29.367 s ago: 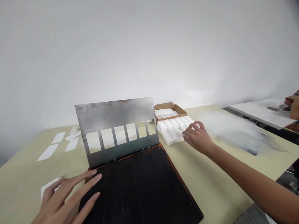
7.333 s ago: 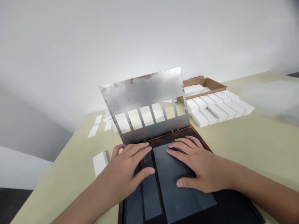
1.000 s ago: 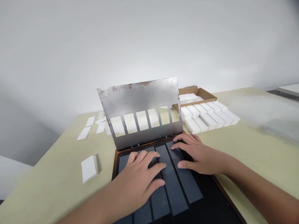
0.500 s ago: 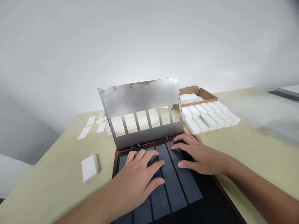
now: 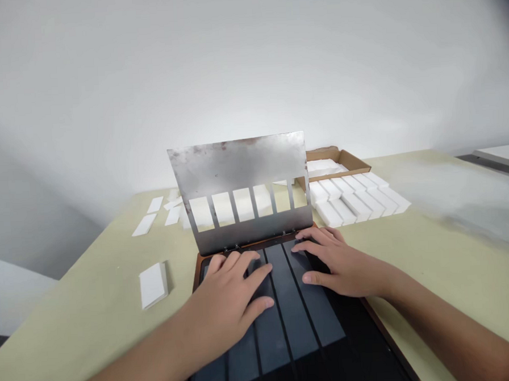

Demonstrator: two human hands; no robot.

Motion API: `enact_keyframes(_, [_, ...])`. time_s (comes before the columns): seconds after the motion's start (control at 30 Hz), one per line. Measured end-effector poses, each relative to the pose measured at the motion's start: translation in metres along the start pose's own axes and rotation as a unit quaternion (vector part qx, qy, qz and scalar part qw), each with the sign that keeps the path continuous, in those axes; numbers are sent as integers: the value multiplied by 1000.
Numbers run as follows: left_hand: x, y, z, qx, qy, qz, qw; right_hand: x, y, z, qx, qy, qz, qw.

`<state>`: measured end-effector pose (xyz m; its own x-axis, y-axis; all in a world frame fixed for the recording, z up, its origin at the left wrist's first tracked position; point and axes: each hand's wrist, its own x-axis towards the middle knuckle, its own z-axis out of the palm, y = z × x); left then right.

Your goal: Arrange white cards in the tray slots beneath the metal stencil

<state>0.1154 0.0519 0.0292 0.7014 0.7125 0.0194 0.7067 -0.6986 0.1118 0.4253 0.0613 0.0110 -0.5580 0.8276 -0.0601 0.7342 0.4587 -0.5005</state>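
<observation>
A black board with a brown rim [image 5: 365, 349] lies in front of me, carrying several dark grey strips [image 5: 292, 302] side by side. My left hand [image 5: 232, 297] rests over the left and middle strips, fingers spread, holding nothing. On the rightmost strip [image 5: 325, 315] lie the fingertips of my right hand [image 5: 337, 263], its thumb and fingers apart and nothing in them. Hinged to the far edge, a metal plate [image 5: 240, 163] with several rectangular cutouts is tilted up. The upper ends of some strips are hidden under my hands.
A stack of white cards [image 5: 152, 285] sits left of the board. Loose white pieces [image 5: 144, 224] lie farther back. Rows of white stacks [image 5: 357, 202] stand at the back right, before a cardboard tray [image 5: 353, 162] holding white pieces. A wall [image 5: 247, 60] rises behind the table [image 5: 93, 301].
My left hand has slid slightly to the left across the strips. My right hand stays in place.
</observation>
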Motion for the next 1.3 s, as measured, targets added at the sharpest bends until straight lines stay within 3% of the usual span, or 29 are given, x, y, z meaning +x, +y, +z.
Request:
enact_keyframes(0.23, [-6, -14, -3, 17, -11, -41, 999, 1, -1, 2, -8, 6, -1, 1000])
enact_keyframes(0.6, [-5, -12, -5, 16, -30, -45, 998, 0, 1, 4, -18, 16, 1, 1000])
enact_keyframes(1.13, [-6, -16, 1, 29, 20, -26, 999, 2, -1, 3, -20, 10, -2, 1000])
enact_keyframes(1.3, [-9, -24, -12, 33, 49, -19, 998, 1, -1, 3, -14, 10, 2, 1000])
